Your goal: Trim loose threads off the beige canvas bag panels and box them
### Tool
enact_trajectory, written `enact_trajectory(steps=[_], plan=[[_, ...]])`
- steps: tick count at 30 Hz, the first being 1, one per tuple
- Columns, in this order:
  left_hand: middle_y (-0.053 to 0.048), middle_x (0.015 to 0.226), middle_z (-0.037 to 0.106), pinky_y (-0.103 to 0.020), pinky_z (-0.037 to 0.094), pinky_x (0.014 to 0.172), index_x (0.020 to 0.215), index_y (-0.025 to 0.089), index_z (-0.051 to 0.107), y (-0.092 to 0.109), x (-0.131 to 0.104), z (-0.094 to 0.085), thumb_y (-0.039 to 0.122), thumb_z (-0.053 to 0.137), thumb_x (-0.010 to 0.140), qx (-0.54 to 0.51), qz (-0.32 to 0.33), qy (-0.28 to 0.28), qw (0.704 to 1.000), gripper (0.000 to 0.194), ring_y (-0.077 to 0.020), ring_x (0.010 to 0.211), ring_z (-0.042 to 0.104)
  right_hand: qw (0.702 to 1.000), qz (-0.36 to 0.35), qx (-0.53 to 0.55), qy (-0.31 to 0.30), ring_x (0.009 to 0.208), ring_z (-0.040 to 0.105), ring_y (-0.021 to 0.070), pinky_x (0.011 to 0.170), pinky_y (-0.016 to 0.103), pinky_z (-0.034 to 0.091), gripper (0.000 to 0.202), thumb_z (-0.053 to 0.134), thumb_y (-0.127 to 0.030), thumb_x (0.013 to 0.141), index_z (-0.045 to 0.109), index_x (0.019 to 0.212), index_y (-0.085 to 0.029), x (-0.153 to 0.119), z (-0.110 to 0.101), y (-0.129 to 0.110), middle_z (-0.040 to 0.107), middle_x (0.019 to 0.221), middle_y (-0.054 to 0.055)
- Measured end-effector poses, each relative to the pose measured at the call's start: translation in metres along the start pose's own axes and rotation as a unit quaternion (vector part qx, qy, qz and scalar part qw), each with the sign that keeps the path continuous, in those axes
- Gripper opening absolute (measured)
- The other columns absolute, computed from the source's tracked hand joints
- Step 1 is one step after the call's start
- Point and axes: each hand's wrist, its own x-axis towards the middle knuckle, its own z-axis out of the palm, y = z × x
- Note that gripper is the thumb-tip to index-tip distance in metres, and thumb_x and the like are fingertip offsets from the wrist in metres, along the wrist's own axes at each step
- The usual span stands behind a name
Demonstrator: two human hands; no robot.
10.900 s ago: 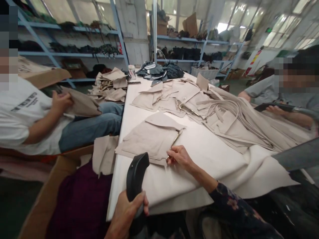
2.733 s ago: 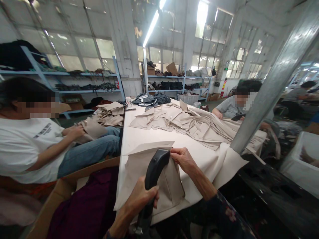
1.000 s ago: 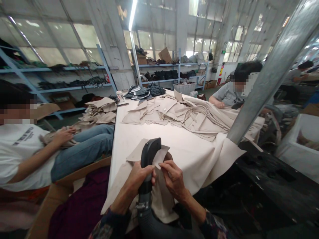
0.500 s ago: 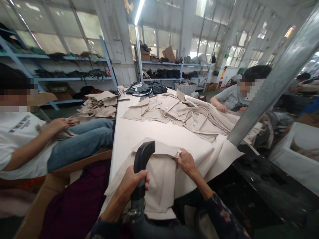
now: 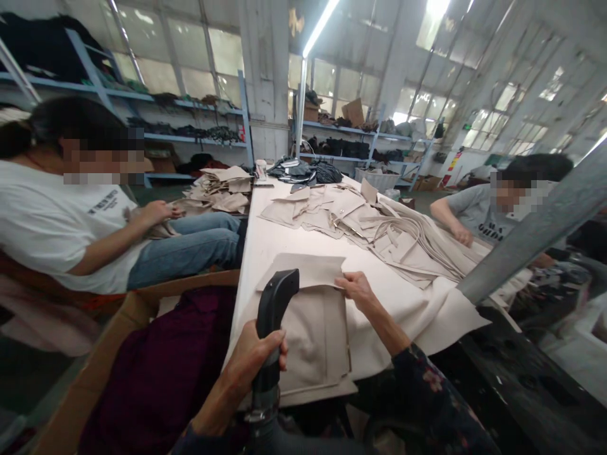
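Head camera view: the left hand [image 5: 251,354] has its fingers wrapped around a black curved nozzle [image 5: 273,303], thumb along its side, with a hose clamp [image 5: 262,414] beneath the grip. The right hand [image 5: 359,292] has its fingers closed in a narrow pinch on the right end of a beige fabric flap [image 5: 313,270]. That flap tops a layered beige fabric piece [image 5: 303,341], which lies at the near end of the tabletop [image 5: 265,243], just in front of the person. The nozzle's bent tip points right, over the left part of the flap; whether it touches the cloth, I cannot tell.

Good handling here, I judge, means a light pinch near the corner and just enough sideways pull to flatten the flap without dragging the layers beneath askew. The nozzle is best steered from the wrist, its mouth close to the edge being worked and clear of the right fingers. A loose cloth could be caught or folded by the tip, so slow, even passes suit it. The beige pieces [image 5: 348,208] farther up the tabletop lie well apart from the nozzle.
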Motion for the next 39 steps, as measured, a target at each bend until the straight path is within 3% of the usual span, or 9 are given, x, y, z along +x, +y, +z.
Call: enact_trajectory(steps=[4, 7, 9, 11, 16, 21, 28, 33, 39], plan=[[-0.004, 0.04, 0.056, -0.022, 0.04, 0.037, 0.054, 0.012, 0.057, -0.002, -0.006, -0.003, 0.043, 0.062, 0.067, -0.011, 0.014, 0.034, 0.999, 0.034, -0.0136, 0.036, 0.052, 0.984, -0.103, -0.046, 0.135, 0.062, 0.044, 0.0128, 0.057, 0.024, 0.036, 0.027, 0.049, -0.032, 0.081, 0.055, 0.06, -0.015, 0.029, -0.046, -0.052, 0.048, 0.063, 0.001], [-0.003, 0.038, 0.055, -0.02, 0.038, 0.036, 0.052, 0.013, 0.055, -0.001, -0.011, -0.003, 0.044, 0.062, 0.066, -0.024, 0.024, 0.057, 0.998, 0.035, -0.0121, 0.034, 0.05, 0.922, -0.262, -0.191, 0.214, 0.08, 0.05, 0.0179, 0.075, 0.028, 0.039, 0.021, 0.044, -0.024, 0.088, 0.064, 0.087, -0.016, 0.036, -0.066, -0.083, 0.056, 0.084, 0.007], [-0.003, 0.038, 0.054, -0.02, 0.037, 0.035, 0.052, 0.013, 0.055, -0.002, -0.012, -0.003, 0.044, 0.062, 0.066, -0.027, 0.017, 0.063, 0.997, 0.035, -0.012, 0.034, 0.049, 0.864, -0.352, -0.296, 0.204, 0.09, 0.05, 0.0205, 0.082, 0.031, 0.039, 0.027, 0.038, -0.02, 0.092, 0.06, 0.107, -0.017, 0.034, -0.061, -0.085, 0.057, 0.095, 0.009], [-0.003, 0.038, 0.055, -0.021, 0.038, 0.035, 0.052, 0.014, 0.055, -0.005, -0.014, -0.004, 0.045, 0.062, 0.066, -0.024, 0.011, 0.065, 0.998, 0.035, -0.0126, 0.034, 0.049, 0.839, -0.387, -0.356, 0.139, 0.094, 0.049, 0.0216, 0.084, 0.032, 0.04, 0.031, 0.035, -0.017, 0.093, 0.055, 0.117, -0.016, 0.027, -0.043, -0.07, 0.056, 0.102, 0.011], [-0.004, 0.041, 0.057, -0.023, 0.042, 0.04, 0.054, 0.013, 0.057, -0.019, -0.017, -0.01, 0.043, 0.061, 0.067, 0.011, -0.009, 0.037, 0.999, 0.032, -0.0154, 0.038, 0.054, 0.866, -0.351, -0.351, -0.053, 0.088, 0.049, 0.0204, 0.08, 0.031, 0.045, 0.026, 0.041, -0.009, 0.089, 0.06, 0.103, -0.015, -0.006, 0.015, 0.006, 0.057, 0.095, 0.01], [-0.003, 0.037, 0.054, -0.023, 0.042, 0.038, 0.049, 0.014, 0.055, -0.016, -0.011, -0.001, 0.038, 0.061, 0.064, 0.035, -0.07, 0.031, 0.996, 0.029, -0.015, 0.034, 0.052, 0.912, -0.281, -0.297, -0.046, 0.094, 0.05, 0.0195, 0.08, 0.03, 0.046, 0.029, 0.042, -0.002, 0.084, 0.06, 0.104, -0.014, -0.034, 0.028, 0.055, 0.061, 0.095, 0.009], [-0.003, 0.035, 0.055, -0.023, 0.041, 0.034, 0.048, 0.015, 0.053, 0.004, 0.025, 0.028, 0.029, 0.058, 0.064, 0.103, -0.106, 0.004, 0.989, 0.021, -0.0157, 0.032, 0.052, 0.942, -0.238, -0.236, -0.024, 0.096, 0.051, 0.0189, 0.081, 0.031, 0.047, 0.035, 0.043, -0.003, 0.083, 0.059, 0.111, -0.018, -0.035, 0.021, 0.064, 0.062, 0.102, 0.008], [-0.001, 0.036, 0.054, -0.024, 0.042, 0.033, 0.049, 0.016, 0.05, 0.005, 0.053, 0.044, 0.02, 0.055, 0.062, 0.112, -0.165, -0.015, 0.98, 0.015, -0.014, 0.031, 0.05, 0.957, -0.226, -0.179, -0.022, 0.097, 0.051, 0.0201, 0.083, 0.033, 0.047, 0.035, 0.045, -0.004, 0.083, 0.058, 0.112, -0.019, -0.033, 0.022, 0.066, 0.061, 0.103, 0.009], [-0.004, 0.037, 0.054, -0.025, 0.043, 0.036, 0.049, 0.013, 0.054, 0.004, 0.078, 0.048, 0.026, 0.056, 0.064, 0.079, -0.168, 0.002, 0.983, 0.02, -0.014, 0.034, 0.051, 0.955, -0.203, -0.215, -0.034, 0.095, 0.047, 0.0219, 0.079, 0.033, 0.047, 0.028, 0.048, -0.007, 0.084, 0.059, 0.107, -0.018, -0.029, 0.022, 0.064, 0.059, 0.099, 0.009]])
